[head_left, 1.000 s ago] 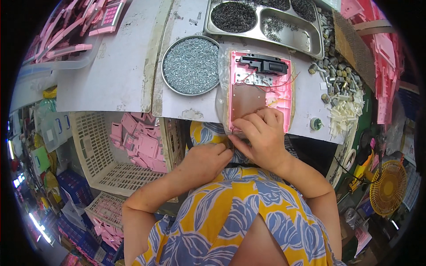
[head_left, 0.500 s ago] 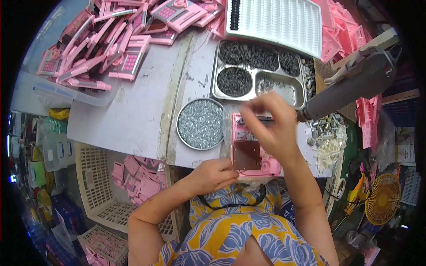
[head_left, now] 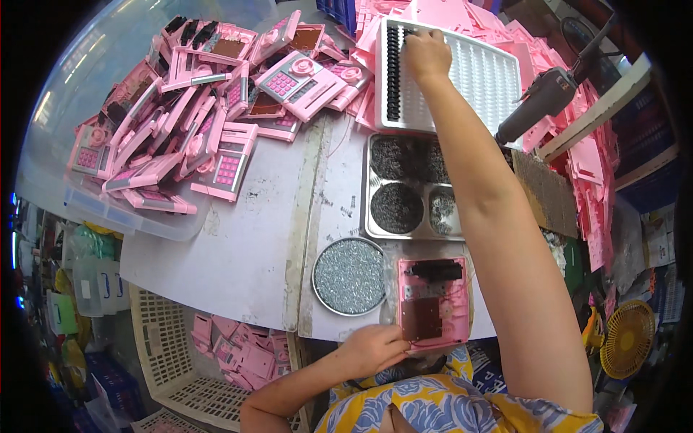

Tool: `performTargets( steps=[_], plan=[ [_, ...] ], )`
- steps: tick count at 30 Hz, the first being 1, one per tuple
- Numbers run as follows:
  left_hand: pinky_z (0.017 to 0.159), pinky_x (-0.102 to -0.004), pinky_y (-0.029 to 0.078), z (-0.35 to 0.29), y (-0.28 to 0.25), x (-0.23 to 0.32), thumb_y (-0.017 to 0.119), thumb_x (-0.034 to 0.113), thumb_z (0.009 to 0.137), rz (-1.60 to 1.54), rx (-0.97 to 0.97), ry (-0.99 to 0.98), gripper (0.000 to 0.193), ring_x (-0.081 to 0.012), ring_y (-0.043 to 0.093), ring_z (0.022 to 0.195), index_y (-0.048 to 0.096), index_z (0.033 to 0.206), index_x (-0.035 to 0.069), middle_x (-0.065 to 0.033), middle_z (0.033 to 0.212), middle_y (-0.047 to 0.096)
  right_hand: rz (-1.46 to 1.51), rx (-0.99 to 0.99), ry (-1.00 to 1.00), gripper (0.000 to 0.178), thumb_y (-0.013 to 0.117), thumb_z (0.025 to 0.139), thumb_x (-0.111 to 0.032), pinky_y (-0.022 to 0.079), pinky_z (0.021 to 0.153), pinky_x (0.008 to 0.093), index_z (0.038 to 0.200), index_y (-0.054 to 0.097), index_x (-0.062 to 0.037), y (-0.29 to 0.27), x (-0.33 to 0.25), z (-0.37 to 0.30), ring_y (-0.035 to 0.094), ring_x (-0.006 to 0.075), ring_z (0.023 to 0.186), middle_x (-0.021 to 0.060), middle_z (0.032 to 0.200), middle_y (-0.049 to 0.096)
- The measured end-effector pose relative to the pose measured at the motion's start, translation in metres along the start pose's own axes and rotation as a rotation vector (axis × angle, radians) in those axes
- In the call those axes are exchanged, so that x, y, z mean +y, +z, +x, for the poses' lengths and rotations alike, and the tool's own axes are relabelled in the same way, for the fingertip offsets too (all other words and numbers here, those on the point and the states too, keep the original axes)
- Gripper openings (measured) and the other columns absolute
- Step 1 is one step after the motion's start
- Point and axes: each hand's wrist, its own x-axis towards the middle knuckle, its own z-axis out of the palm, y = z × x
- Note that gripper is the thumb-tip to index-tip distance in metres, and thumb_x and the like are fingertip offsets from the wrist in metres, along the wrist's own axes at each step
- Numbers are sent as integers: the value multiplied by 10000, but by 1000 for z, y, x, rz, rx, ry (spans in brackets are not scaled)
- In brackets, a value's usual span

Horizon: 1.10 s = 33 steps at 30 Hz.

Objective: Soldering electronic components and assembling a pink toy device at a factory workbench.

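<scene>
Reaching over the bench, R hand is at the far L of the white ribbed tray, fingers bent in by the row of black parts; can't tell if it has hold of one. L hand, half-curled, touches the near L corner of the open pink housing at the bench's front edge; can't tell how firm. Housing has a brown board + black block inside. R forearm crosses in front of the steel compartment tray, hiding its R side. Grey power screwdriver hangs just R of forearm, by the ribbed tray's near R corner. Round screw tin sits L of housing; clear bin w/ heaped pink keypad units far L.
</scene>
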Motion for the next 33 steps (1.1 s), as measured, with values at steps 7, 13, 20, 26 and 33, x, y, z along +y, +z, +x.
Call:
performTargets(
  steps=[7, 13, 20, 26, 33],
  plan=[
    [622, -393, 496, -2, 1, -2, 764, 181, 852, 14, -21, -29, 182, -273, 617, 742, 692, 986, 80, -76, 862, 578, 130, 221, -97, 156, 583, 895, -139, 614, 796, 411, 989, 707, -125, 19, 7, 0, 637, 258, 1093, 26, 1086, 681],
    [663, -390, 520, -3, 0, 2, 760, 170, 860, 18, -22, -53, 185, -294, 642, 789, 692, 1007, 81, -97, 936, 619, 188, 125, -220, 163, 593, 910, -136, 585, 884, 439, 1017, 713, -108, 19, 31, 34, 634, 300, 1128, 79, 1128, 685],
    [707, -406, 542, 6, 1, 2, 758, 159, 862, 44, -30, -45, 186, -331, 662, 839, 688, 1008, 67, -128, 1006, 650, 834, 80, -8, 299, 754, 868, -164, 535, 766, 352, 1108, 663, -11, -98, 36, -14, 692, 224, 859, 118, 945, 730],
    [602, -377, 489, 1, -1, 6, 824, 125, 788, 73, -14, -97, 197, -270, 614, 703, 730, 953, 74, -91, 799, 597, 1201, -452, -343, 233, 780, 818, -40, 443, 619, 255, 1041, 714, -56, -258, 63, -303, 583, 118, 783, 41, 1009, 690],
    [573, -337, 456, 8, -1, 13, 839, 89, 766, 70, -24, -153, 237, -228, 569, 664, 737, 980, 75, -72, 778, 557, 1009, -630, 41, 153, 764, 808, -120, 507, 743, 357, 952, 724, -84, -245, 83, -437, 588, 267, 815, 55, 846, 668]
  ],
)
